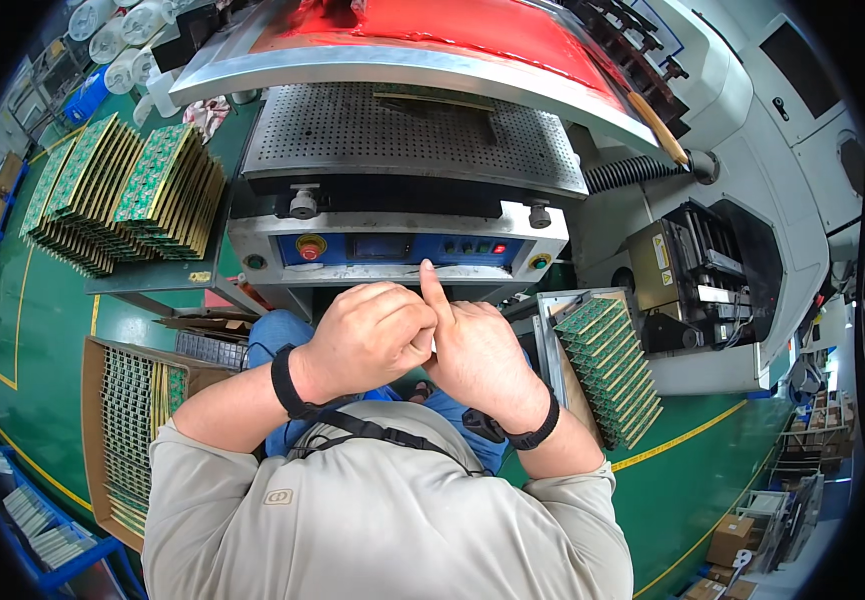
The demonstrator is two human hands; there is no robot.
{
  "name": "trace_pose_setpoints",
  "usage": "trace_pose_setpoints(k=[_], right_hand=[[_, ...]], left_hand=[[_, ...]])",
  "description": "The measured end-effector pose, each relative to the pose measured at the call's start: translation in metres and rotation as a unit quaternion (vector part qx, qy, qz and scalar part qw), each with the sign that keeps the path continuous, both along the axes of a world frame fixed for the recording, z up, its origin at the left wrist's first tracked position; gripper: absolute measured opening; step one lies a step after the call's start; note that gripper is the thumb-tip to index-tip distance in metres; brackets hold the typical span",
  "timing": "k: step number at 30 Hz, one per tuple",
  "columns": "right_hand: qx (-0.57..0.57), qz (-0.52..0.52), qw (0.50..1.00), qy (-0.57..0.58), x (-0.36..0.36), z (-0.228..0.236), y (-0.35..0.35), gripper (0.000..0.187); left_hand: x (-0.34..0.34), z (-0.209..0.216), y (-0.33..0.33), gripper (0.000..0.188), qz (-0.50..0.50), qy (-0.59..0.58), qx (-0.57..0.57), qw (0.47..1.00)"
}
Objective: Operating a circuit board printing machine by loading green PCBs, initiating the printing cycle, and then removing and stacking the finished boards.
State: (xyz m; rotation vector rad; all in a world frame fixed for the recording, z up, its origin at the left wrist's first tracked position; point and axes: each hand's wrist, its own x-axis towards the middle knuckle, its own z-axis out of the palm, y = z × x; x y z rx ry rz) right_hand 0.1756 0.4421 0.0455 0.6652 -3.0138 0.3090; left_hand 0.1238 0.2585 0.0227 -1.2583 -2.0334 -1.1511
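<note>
My left hand is curled closed in front of my chest, knuckles up. Against it sits my right hand, one finger stretched upward and the others folded. The hands meet at the fingertips, where a small white speck shows between them; what they hold, if anything, is hidden. Just beyond them is the blue control panel of a printing machine, with a red stop button. Above the panel lies a perforated metal bed with a board partly visible at its back. Over it, a metal-framed screen carries red ink.
Stacked green circuit boards stand on a table at the left. A cardboard box of boards sits below it. More boards lean in a rack at my right, near a black ribbed hose. A wooden-handled tool rests by the screen frame.
</note>
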Motion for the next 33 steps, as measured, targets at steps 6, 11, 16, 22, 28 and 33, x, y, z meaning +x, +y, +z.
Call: trace_pose_setpoints(k=[6,11,16,22,28,33], right_hand=[[-0.014,0.007,1.000,0.006,-0.0030,0.0013,0.0020,0.088],[-0.022,0.008,1.000,0.006,-0.0038,-0.0001,0.0028,0.089],[-0.023,0.013,1.000,0.005,-0.0038,-0.0006,0.0032,0.090],[-0.032,0.010,0.999,0.005,-0.0041,-0.0008,0.0027,0.090],[-0.061,0.018,0.998,0.015,-0.0040,0.0002,0.0038,0.092],[-0.071,0.015,0.997,0.018,-0.0029,0.0007,0.0048,0.093]], left_hand=[[-0.0019,0.0009,0.0004,0.021,-0.006,-0.018,0.006,1.000],[-0.0026,0.0014,0.0012,0.022,-0.014,-0.023,0.016,1.000],[-0.0022,0.0020,0.0006,0.023,-0.017,-0.032,0.018,0.999],[0.0003,0.0046,0.0015,0.023,-0.034,-0.052,0.024,0.998],[0.0001,0.0067,0.0010,0.023,-0.032,-0.092,0.049,0.994],[-0.0012,0.0062,0.0022,0.022,-0.035,-0.081,0.059,0.994]])
